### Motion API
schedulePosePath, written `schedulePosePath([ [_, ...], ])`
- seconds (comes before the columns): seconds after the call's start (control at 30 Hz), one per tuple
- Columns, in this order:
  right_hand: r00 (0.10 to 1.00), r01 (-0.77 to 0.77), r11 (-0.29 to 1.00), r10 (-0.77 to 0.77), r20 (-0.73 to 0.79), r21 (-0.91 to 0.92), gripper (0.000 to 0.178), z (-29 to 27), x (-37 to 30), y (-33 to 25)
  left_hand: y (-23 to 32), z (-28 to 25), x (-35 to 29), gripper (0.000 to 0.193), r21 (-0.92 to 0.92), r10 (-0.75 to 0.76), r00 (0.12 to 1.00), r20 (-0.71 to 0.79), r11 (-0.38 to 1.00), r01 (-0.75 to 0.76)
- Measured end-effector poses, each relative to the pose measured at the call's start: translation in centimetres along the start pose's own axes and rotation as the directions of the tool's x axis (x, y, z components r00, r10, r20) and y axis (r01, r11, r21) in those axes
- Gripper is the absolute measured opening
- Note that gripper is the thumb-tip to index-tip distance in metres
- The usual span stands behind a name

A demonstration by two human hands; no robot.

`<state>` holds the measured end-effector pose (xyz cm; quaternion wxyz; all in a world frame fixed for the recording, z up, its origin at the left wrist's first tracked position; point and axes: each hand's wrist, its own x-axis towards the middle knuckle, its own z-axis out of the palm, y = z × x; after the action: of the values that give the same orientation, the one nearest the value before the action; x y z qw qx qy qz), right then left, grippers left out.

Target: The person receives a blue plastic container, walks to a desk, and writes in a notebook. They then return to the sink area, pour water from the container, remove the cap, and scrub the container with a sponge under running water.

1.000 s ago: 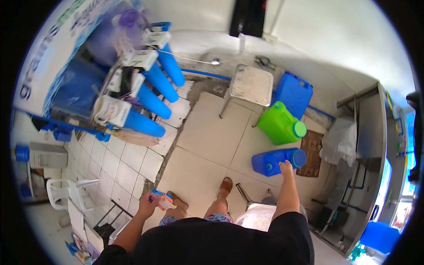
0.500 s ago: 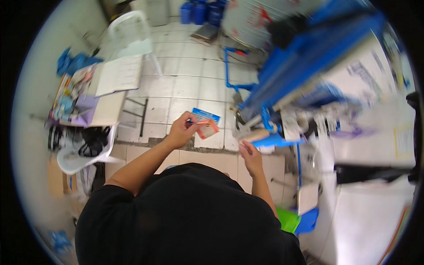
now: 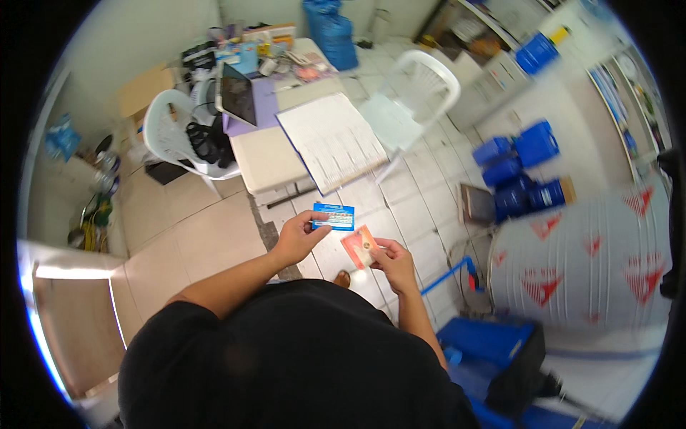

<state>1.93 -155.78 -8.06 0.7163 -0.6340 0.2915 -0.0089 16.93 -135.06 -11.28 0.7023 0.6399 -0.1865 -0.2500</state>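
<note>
"Card (image 3: 342, 219) first: where is it?"

"In the left hand (image 3: 294, 240), above the floor (image 3: 179, 232), just off the near edge of the table (image 3: 270, 161). It's blue and lies nearly flat."

"How tight is that grip?"

"Narrow. The fingers pinch its left end; the rest shows."

"And the right hand (image 3: 396, 264)?"

"Also narrow, holding an orange slip (image 3: 357, 247) by its right side. The slip is just below the card and to its right; I can't tell whether they touch."

"What's on the table?"

"An open book (image 3: 332, 139) at the near right corner, reaching past the near edge. A tablet (image 3: 237, 94) stands tilted at the left edge."

"Chairs?"

"Two, both white: one beside the right edge (image 3: 400, 114), one by the left (image 3: 166, 129), with a black bag (image 3: 206, 143) on its seat."
</note>
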Motion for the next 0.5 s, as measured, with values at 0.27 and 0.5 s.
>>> schedulePosePath([
  [0.27, 0.944, 0.039, 0.962, 0.054, 0.327, -0.27, 0.015, -3.7, 18.4, -9.9, 0.2, -2.1, 1.9, 0.056, -0.124, -0.019, 0.74, -0.672, 0.988, -0.088],
  [0.5, 0.872, 0.275, 0.84, -0.013, 0.489, -0.469, 0.022, 0.8, 34.1, -12.9, -1.5, -2.7, 6.1, 0.069, -0.239, -0.259, 0.492, -0.831, 0.965, 0.106],
])
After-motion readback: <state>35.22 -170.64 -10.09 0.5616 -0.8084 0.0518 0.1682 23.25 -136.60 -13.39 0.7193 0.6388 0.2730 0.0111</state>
